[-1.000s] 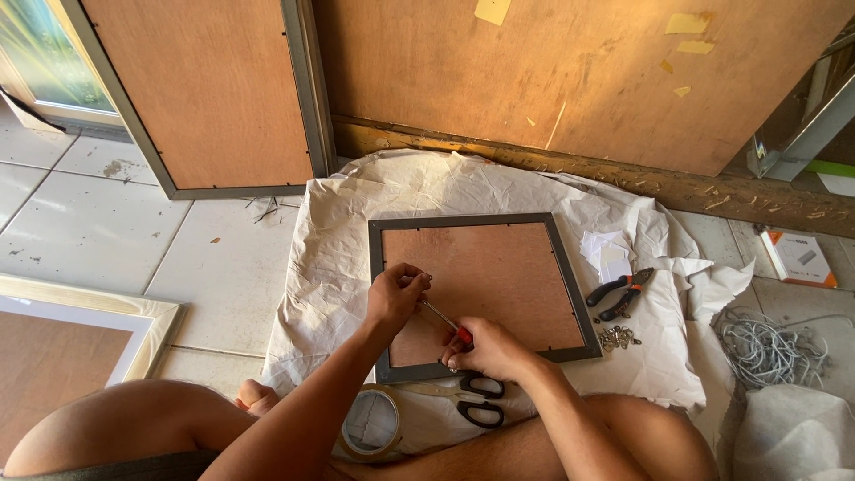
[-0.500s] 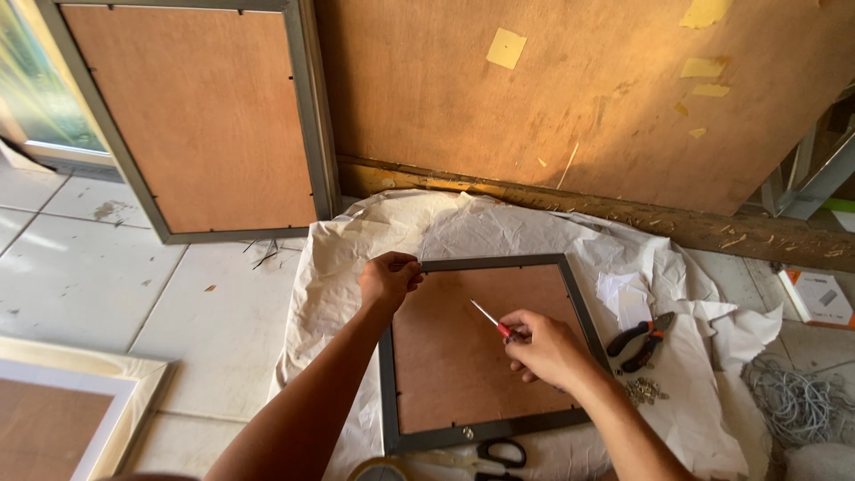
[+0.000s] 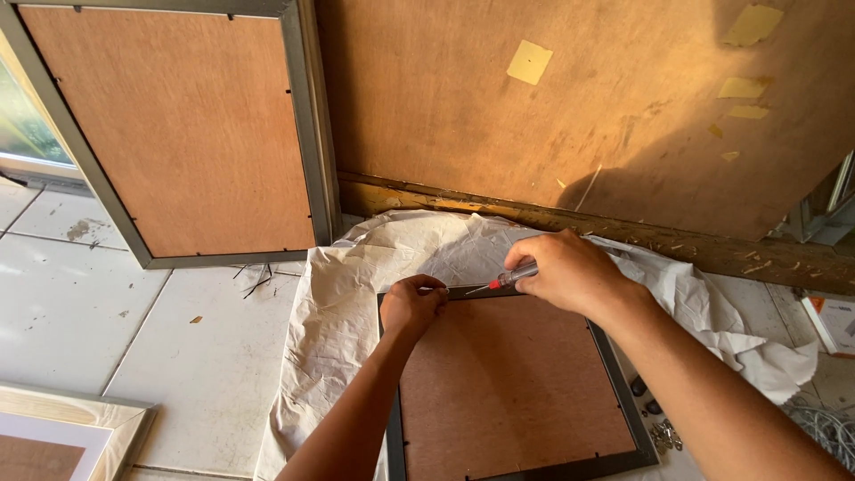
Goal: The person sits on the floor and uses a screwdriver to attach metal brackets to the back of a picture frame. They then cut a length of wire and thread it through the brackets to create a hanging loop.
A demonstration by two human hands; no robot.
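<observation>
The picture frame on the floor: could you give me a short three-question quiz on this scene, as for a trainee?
1. True or false: the right hand holds a screwdriver with a red band.
2. What does the dark picture frame lie on: (a) bare tile, (b) crumpled white paper, (c) a table?
3. Which edge of the frame does the left hand rest on?

Key:
1. True; its tip points toward the left hand.
2. b; the paper is spread over the tiled floor.
3. The far edge, nearest the plywood wall, by the frame's left corner.
</observation>
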